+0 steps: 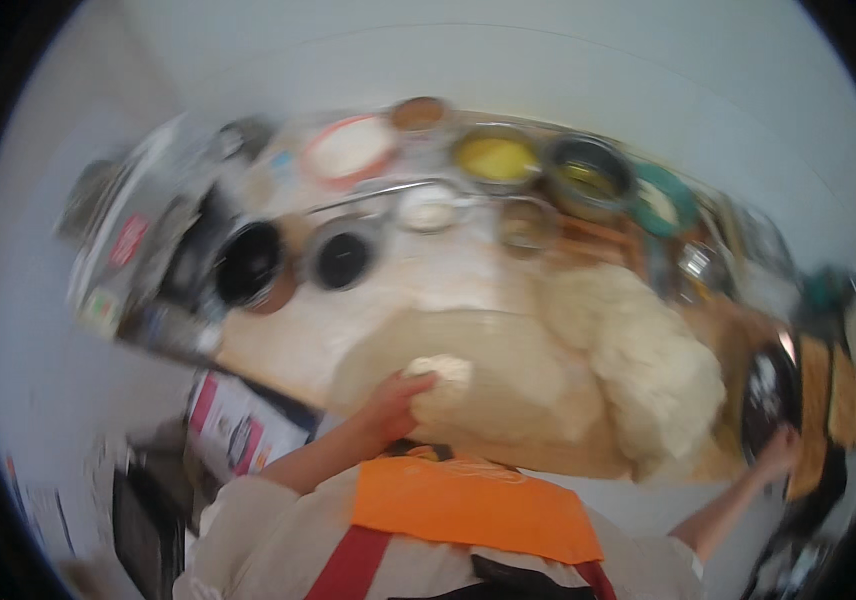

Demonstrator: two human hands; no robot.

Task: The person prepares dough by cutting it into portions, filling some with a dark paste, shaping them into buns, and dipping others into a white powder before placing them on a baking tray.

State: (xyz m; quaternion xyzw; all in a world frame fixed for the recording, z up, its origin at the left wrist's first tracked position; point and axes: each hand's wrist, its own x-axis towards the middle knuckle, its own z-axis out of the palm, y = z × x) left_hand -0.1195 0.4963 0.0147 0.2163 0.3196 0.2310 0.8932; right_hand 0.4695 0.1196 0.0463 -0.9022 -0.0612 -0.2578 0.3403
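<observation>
My left hand [393,407] is closed on a small lump of pale dough [445,372] over the near middle of the table. A large, soft mass of dough [656,375] lies to the right on the board. At the far right, my right hand [778,452] is at the near rim of a dark round pan [770,395] with whitish patches inside. Motion blur smears the right fingers, so whether they grip the rim is unclear.
Across the back stand a red-rimmed bowl of white stuff [353,150], a pot of yellow stuff [496,158], a metal pot [588,178] and a green bowl [663,200]. Two dark-bottomed pots [250,265] [344,258] sit left. Wooden boards [810,420] stand beyond the dark pan.
</observation>
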